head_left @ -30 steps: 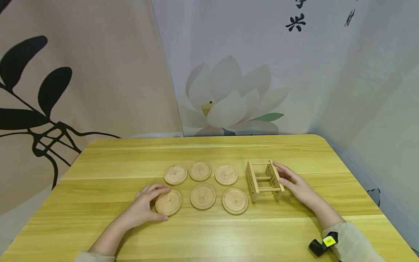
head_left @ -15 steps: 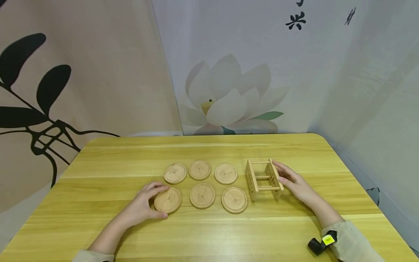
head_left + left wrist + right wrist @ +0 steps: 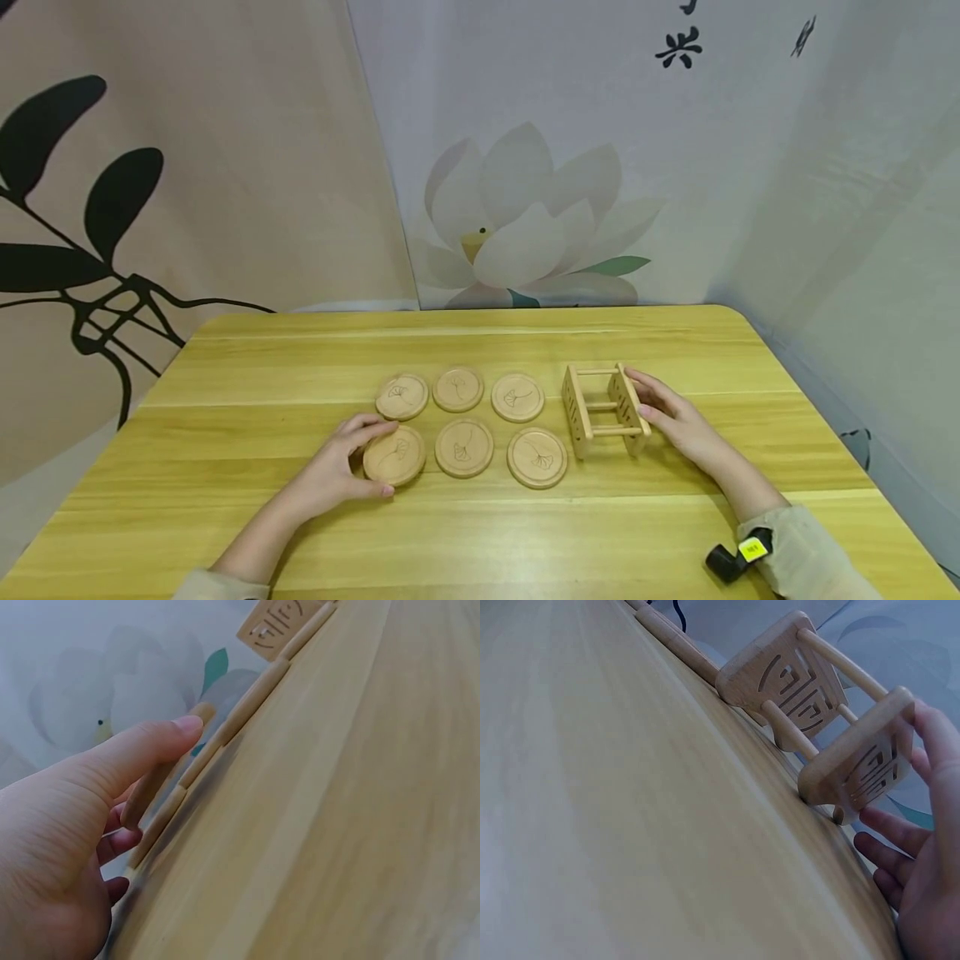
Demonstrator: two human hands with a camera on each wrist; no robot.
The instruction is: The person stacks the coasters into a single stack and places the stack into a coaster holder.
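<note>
My left hand (image 3: 330, 471) grips a round wooden coaster (image 3: 394, 457) by its edge, thumb at the near side and fingers at the far side. In the left wrist view this coaster (image 3: 148, 791) is tilted and raised off the table, above the other coasters. A small wooden coaster rack (image 3: 577, 417), with cut-out side panels joined by rods, stands upright on the table. My right hand (image 3: 686, 429) holds the rack's right panel, thumb and fingers against it. The right wrist view shows the thumb at one edge of that panel (image 3: 870, 765) and a fingertip near its foot.
Several more coasters with engraved leaf designs lie flat in two rows, including a front middle one (image 3: 464, 448) and a back right one (image 3: 517, 397). They lie between the held coaster and the rack. A printed curtain (image 3: 555, 208) hangs behind the wooden table (image 3: 480, 550).
The left hand has moved slightly right with the coaster, which now sits closer to the front middle coaster. The right hand and the rack have stayed in place.
</note>
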